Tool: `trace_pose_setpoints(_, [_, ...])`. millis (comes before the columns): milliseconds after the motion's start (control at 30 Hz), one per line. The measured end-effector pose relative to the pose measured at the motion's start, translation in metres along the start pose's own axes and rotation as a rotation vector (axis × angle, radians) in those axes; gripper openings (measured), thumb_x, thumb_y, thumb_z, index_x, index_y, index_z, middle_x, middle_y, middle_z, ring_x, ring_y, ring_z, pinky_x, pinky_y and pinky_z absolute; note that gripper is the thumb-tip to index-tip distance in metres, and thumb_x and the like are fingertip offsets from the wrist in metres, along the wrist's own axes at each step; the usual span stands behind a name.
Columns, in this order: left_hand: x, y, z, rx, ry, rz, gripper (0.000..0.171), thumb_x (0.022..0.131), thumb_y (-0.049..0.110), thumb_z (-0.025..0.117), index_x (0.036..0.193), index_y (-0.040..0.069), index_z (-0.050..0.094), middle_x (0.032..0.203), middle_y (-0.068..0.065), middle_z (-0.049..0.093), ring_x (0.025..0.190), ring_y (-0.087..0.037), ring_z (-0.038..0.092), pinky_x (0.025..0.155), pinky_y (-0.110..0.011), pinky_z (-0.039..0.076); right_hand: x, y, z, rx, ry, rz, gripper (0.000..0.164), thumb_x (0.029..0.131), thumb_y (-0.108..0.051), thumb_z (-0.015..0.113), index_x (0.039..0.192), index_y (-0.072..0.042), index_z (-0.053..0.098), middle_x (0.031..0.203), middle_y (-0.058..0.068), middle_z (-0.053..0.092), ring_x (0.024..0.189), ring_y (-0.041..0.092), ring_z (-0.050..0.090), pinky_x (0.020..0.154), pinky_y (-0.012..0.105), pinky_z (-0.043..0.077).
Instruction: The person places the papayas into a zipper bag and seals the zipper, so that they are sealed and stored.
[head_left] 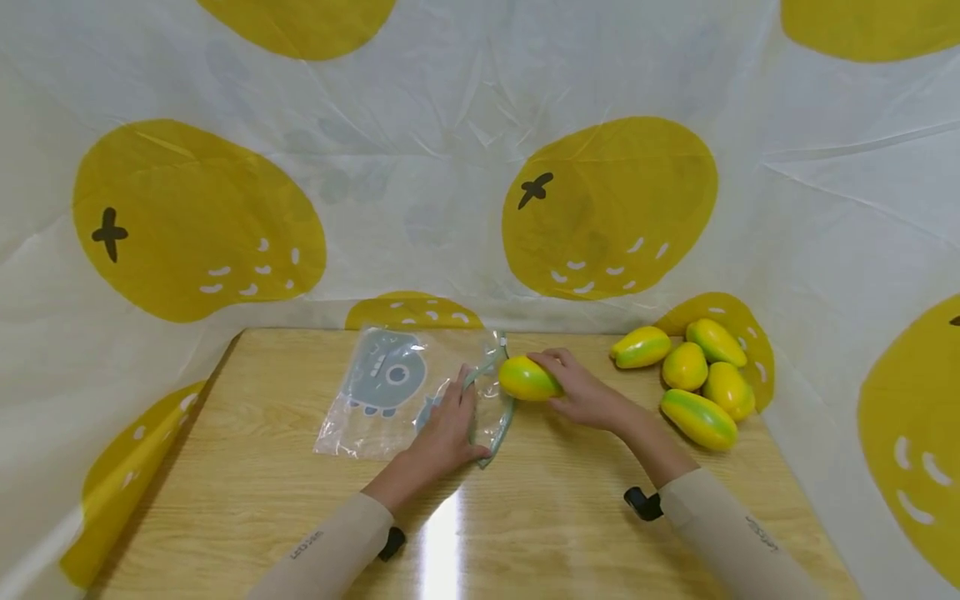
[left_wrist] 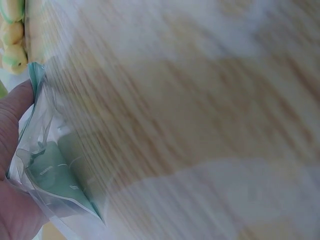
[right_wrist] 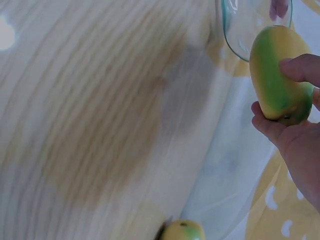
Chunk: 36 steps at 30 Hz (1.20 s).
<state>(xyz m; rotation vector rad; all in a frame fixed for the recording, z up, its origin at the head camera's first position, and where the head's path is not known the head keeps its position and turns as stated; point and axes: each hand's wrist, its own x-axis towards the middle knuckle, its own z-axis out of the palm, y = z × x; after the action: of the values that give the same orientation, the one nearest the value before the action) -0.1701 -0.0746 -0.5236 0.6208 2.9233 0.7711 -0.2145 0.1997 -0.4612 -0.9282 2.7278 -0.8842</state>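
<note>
- Yellow and green, the mango sits pinched between the thumb and fingers of the right hand, which holds its rear end.
- Its front end is at the mouth of the clear plastic bag; whether it touches the rim, I cannot tell.
- The left hand is spread at that mouth, thumb and fingers well apart, the edge strip standing agape beside them.
- The bag lies flat away to the left, bearing a blue-grey one-eyed monster print.
- Beige sleeves cover both forearms; a black device shows at the right wrist.
- Five more mangoes lie grouped to the right, near the far edge of the wooden table.
- Pale sheeting with large yellow fruit prints rises behind and on both sides.
</note>
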Motion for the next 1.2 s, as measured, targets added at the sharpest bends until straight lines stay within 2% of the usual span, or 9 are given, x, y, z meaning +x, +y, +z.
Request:
trace_pose_setpoints(267, [0.001, -0.001, -0.002, -0.013, -0.007, 0.000, 0.122, 0.071, 0.041, 0.095, 0.162, -0.001, 0.025, 0.175, -0.016, 0.000, 0.154, -0.049, 0.023, 0.108, -0.072, 0.040, 0.010, -0.004, 0.016, 0.007, -0.037, 0.019, 0.064, 0.096, -0.003, 0.069, 0.155, -0.003, 0.043, 0.145, 0.024, 0.042, 0.131, 0.039, 0.052, 0.112, 0.057, 0.045])
trace_pose_setpoints(467, [0.000, -0.002, -0.001, -0.005, 0.002, 0.015, 0.123, 0.071, 0.040, 0.095, 0.162, 0.000, 0.023, 0.174, -0.016, 0.000, 0.154, -0.047, 0.024, 0.107, -0.071, 0.042, 0.013, -0.004, 0.024, -0.001, 0.020, 0.002, 0.060, 0.094, -0.005, 0.074, 0.148, 0.001, 0.049, 0.142, 0.024, 0.050, 0.131, 0.040, 0.054, 0.112, 0.058, 0.045])
trace_pose_setpoints(600, [0.000, -0.002, 0.000, -0.015, 0.006, 0.026, 0.125, 0.072, 0.040, 0.095, 0.164, 0.001, 0.020, 0.174, -0.016, -0.001, 0.154, -0.046, 0.023, 0.107, -0.071, 0.042, 0.016, -0.003, 0.028, -0.025, 0.043, 0.042, 0.060, 0.092, -0.010, 0.077, 0.145, 0.001, 0.051, 0.144, 0.020, 0.056, 0.132, 0.037, 0.056, 0.111, 0.055, 0.047])
trace_pose_setpoints(700, [0.001, -0.002, 0.000, -0.027, 0.001, 0.021, 0.127, 0.072, 0.040, 0.095, 0.165, 0.003, 0.017, 0.175, -0.014, -0.004, 0.155, -0.048, 0.020, 0.108, -0.072, 0.040, 0.019, -0.001, 0.029, -0.021, 0.050, 0.100, 0.059, 0.092, -0.016, 0.079, 0.144, -0.004, 0.053, 0.141, 0.015, 0.062, 0.119, 0.031, 0.064, 0.101, 0.048, 0.055])
trace_pose_setpoints(800, [0.001, -0.003, -0.001, -0.037, -0.003, 0.014, 0.128, 0.073, 0.040, 0.095, 0.165, 0.003, 0.014, 0.175, -0.012, -0.006, 0.156, -0.049, 0.017, 0.108, -0.073, 0.039, 0.023, -0.001, 0.029, -0.004, 0.057, 0.123, 0.057, 0.093, -0.019, 0.079, 0.143, -0.006, 0.055, 0.138, 0.013, 0.063, 0.106, 0.025, 0.065, 0.090, 0.042, 0.058])
trace_pose_setpoints(933, [0.001, -0.003, -0.002, -0.039, -0.007, 0.023, 0.129, 0.073, 0.040, 0.094, 0.165, 0.002, 0.012, 0.175, -0.013, -0.006, 0.156, -0.049, 0.016, 0.107, -0.074, 0.040, 0.027, -0.001, 0.030, -0.018, 0.063, 0.098, 0.056, 0.094, -0.018, 0.077, 0.144, -0.005, 0.055, 0.137, 0.017, 0.059, 0.106, 0.025, 0.063, 0.091, 0.041, 0.057])
trace_pose_setpoints(1100, [0.002, -0.003, 0.001, -0.026, -0.001, 0.026, 0.127, 0.073, 0.041, 0.094, 0.164, 0.001, 0.015, 0.175, -0.014, -0.006, 0.156, -0.049, 0.015, 0.106, -0.074, 0.041, 0.031, -0.003, 0.032, -0.069, 0.052, 0.020, 0.059, 0.093, -0.004, 0.075, 0.148, -0.004, 0.054, 0.136, 0.023, 0.053, 0.114, 0.032, 0.062, 0.097, 0.045, 0.057])
trace_pose_setpoints(1200, [0.002, -0.003, 0.002, -0.010, 0.010, 0.022, 0.126, 0.072, 0.041, 0.095, 0.164, 0.000, 0.018, 0.174, -0.014, -0.006, 0.157, -0.048, 0.013, 0.106, -0.073, 0.041, 0.032, -0.003, 0.033, -0.099, 0.047, -0.025, 0.060, 0.092, 0.001, 0.074, 0.149, -0.003, 0.053, 0.134, 0.024, 0.053, 0.110, 0.032, 0.065, 0.095, 0.045, 0.058])
